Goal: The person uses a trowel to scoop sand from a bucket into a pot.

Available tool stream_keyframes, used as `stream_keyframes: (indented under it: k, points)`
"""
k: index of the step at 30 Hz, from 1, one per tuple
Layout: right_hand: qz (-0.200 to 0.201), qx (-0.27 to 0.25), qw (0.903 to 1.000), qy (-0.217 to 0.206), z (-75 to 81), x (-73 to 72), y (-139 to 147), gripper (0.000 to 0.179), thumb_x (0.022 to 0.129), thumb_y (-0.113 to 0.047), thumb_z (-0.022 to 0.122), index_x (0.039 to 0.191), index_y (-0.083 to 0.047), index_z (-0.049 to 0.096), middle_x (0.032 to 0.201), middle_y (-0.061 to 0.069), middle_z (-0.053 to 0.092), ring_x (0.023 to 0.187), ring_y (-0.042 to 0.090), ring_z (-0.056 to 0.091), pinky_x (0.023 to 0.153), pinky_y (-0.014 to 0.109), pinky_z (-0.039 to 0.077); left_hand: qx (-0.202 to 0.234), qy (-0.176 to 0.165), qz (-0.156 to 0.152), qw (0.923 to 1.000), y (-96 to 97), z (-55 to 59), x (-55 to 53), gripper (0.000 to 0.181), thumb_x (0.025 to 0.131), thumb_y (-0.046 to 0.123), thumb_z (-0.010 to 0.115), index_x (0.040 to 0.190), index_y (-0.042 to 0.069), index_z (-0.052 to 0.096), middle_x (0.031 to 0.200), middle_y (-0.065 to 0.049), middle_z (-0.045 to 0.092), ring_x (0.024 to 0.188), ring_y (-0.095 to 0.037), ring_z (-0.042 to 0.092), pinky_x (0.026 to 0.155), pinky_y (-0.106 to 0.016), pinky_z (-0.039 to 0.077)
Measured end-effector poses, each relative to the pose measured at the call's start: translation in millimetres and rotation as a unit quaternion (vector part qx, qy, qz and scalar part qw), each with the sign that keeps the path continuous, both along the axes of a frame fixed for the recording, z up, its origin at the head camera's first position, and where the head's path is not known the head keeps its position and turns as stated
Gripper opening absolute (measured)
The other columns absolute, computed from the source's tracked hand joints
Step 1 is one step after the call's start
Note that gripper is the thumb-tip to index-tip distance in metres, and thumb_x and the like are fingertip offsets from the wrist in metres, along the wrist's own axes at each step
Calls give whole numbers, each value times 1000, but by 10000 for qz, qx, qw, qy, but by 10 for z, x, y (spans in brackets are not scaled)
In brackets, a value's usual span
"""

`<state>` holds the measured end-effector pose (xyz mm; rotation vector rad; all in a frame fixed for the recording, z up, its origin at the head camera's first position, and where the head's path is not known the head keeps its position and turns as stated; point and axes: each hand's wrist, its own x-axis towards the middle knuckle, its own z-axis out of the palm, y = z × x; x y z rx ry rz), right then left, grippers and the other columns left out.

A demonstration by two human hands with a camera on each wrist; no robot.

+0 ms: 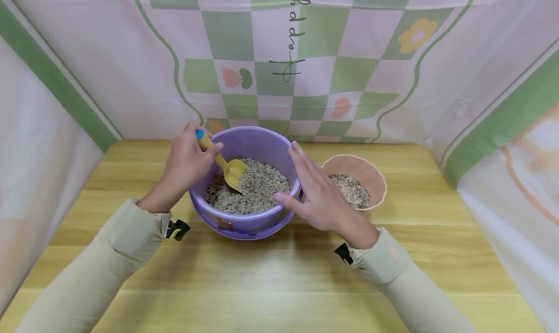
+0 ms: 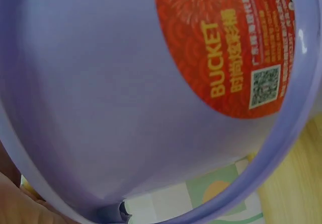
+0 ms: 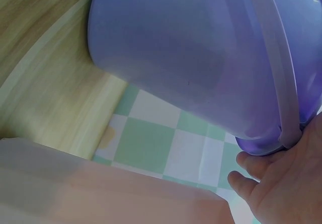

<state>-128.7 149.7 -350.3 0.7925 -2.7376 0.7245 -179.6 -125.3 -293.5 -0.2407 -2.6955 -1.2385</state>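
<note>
My left hand (image 1: 188,156) grips the yellow handle of a small toy shovel (image 1: 235,173) with a blue end. The shovel's scoop tips down onto the grey-brown gravel (image 1: 262,187) inside a purple bucket (image 1: 251,221). On the bucket's right side, my right hand (image 1: 320,197) rests at the rim with its fingers straight and its thumb over the edge. In the right wrist view, the fingers (image 3: 264,164) lie beside the spot where the bucket's handle (image 3: 279,63) joins the rim. The left wrist view shows the bucket's red label (image 2: 231,48) and a little of the left hand.
Just right of the right hand, a pink scalloped bowl (image 1: 373,177) holds some gravel. Both containers stand on a wood-grain table (image 1: 262,284). A checkered cloth (image 1: 271,37) with the word "Happy" hangs behind, and more cloth hangs at both sides.
</note>
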Motion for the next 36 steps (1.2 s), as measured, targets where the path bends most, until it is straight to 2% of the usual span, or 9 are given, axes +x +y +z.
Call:
stream_keyframes:
  k: [5,10,15,18,25,33,36]
  points:
    - [5,-18,10000,46,-3,-3,2,92,97,-65,45,160,-14,3,166,0,-3,151,27,12,120,56,22,203,-269,95,9994,17,14,5,28,97,14,65,114,-3,52,96,-16,61,78,-25,62,65,-30,57]
    - [34,-8,10000,52,7,-8,-5,91,97,-65,45,160,-13,4,166,0,-3,151,28,12,120,57,22,503,-562,157,9970,31,40,11,28,97,13,65,115,-3,51,96,-17,60,79,-28,65,62,-29,60]
    - [13,16,10000,36,17,-2,5,91,97,-61,48,160,-12,4,166,0,-4,151,28,11,120,57,21,1169,-964,181,9883,61,70,-2,32,97,12,65,119,-5,49,104,-21,58,84,-32,70,72,-36,64]
    - [5,36,10000,42,22,-1,2,91,97,-62,47,160,-12,4,166,1,-4,151,28,11,120,57,21,1356,-1156,245,9837,66,80,-15,34,97,14,66,120,-4,48,107,-20,58,84,-27,70,77,-38,63]
    - [26,4,10000,-6,2,1,4,90,98,-62,45,160,-12,3,166,1,-4,151,26,10,122,53,19,1555,-1395,296,9775,77,81,-16,34,97,15,65,121,-3,47,109,-19,57,82,-23,70,79,-37,63]
    - [41,-2,10000,23,-8,-4,11,91,98,-64,43,160,-13,2,166,1,-4,152,26,9,122,53,20,1906,-1562,243,9689,92,101,-20,37,97,13,66,122,-4,45,112,-21,54,88,-26,70,78,-31,62]
    - [56,9,10000,53,-1,-3,6,91,98,-65,42,160,-12,2,166,1,-4,152,25,9,122,53,20,1944,-1572,230,9680,99,104,-24,38,97,13,66,123,-4,44,113,-21,53,89,-27,70,77,-30,62]
